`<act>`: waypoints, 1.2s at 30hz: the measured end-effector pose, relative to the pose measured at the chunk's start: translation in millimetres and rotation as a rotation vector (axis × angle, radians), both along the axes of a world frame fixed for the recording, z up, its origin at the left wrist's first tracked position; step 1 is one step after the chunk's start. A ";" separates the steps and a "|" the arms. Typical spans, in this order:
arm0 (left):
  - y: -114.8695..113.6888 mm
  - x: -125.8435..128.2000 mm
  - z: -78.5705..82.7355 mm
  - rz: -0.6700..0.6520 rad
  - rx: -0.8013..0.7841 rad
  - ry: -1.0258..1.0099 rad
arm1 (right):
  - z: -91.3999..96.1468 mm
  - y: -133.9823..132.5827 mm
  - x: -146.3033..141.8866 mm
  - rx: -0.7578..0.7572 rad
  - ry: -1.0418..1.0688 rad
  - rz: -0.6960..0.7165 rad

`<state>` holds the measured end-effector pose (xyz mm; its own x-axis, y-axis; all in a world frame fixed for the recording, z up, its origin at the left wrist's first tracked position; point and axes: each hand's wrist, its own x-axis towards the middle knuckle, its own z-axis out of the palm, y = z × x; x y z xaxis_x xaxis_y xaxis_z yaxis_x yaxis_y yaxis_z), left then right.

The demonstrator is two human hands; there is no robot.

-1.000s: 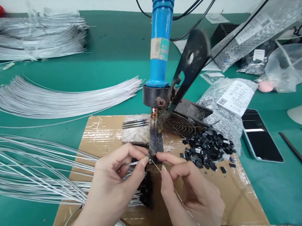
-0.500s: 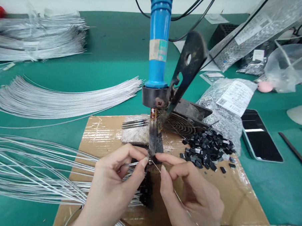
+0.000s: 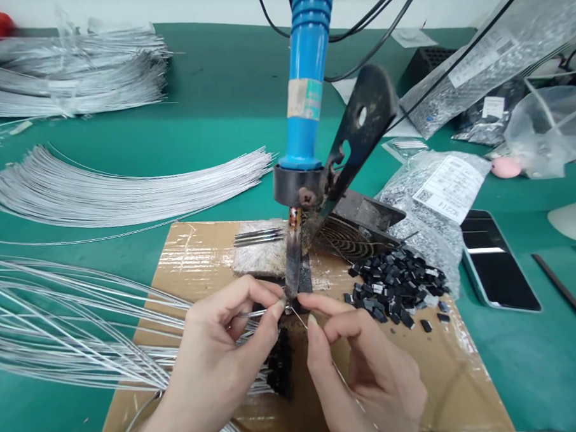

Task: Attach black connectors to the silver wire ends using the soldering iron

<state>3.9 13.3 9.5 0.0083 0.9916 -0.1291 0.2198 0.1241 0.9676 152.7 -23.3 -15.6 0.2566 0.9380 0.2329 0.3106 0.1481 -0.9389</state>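
Two hands meet at the point of the action! The left hand [image 3: 225, 350] is closed to a pinch, thumb and forefinger clamped on a pale wire [image 3: 255, 314], whose end sits right beside the metal tip [image 3: 293, 261] of the blue iron [image 3: 307, 57]. What exactly is between those fingertips is too small to make out. Over to the right hand [image 3: 372, 366]: loosely curled, forefinger stretched towards the tip, thumb folded in on a thin strand [image 3: 299, 316] that runs up to the join and trails back down across the palm.

And the score? Midway, I'd judge. A row of black pieces [image 3: 280, 362] lies under the left hand, on the ends of a fan of wires [image 3: 73, 334], and those look done. Plenty seems left, though: a pile of loose black bits [image 3: 392, 284] on the cardboard [image 3: 457, 389] (quite a heap, too), plus a curved sheaf [image 3: 126, 196] and a thicker bundle [image 3: 84, 73] on the green tabletop [image 3: 217, 98]. This one wire, at the tip, looks unfinished.
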 end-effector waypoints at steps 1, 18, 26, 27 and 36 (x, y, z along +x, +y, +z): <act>0.0 -0.1 -0.4 -0.001 -0.003 0.000 | -0.1 0.1 0.0 0.003 0.003 0.003; -0.8 1.5 0.3 0.019 0.006 -0.009 | 2.8 -0.7 -1.7 0.010 -0.036 -0.030; -3.3 -0.9 -1.0 -0.006 0.002 0.014 | -0.2 -0.5 -5.5 0.037 -0.030 -0.047; -3.3 -1.2 -1.0 -0.007 0.001 0.010 | -1.0 -0.5 -5.3 0.049 -0.028 -0.046; -2.4 -3.2 -0.5 -0.041 -0.021 0.022 | -3.5 1.9 -2.1 0.107 -0.071 -0.013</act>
<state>0.7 10.9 9.1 0.0461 0.9875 -0.1507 0.2468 0.1349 0.9596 150.6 -21.4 -19.1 0.2479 0.9036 0.3494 0.3787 0.2416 -0.8934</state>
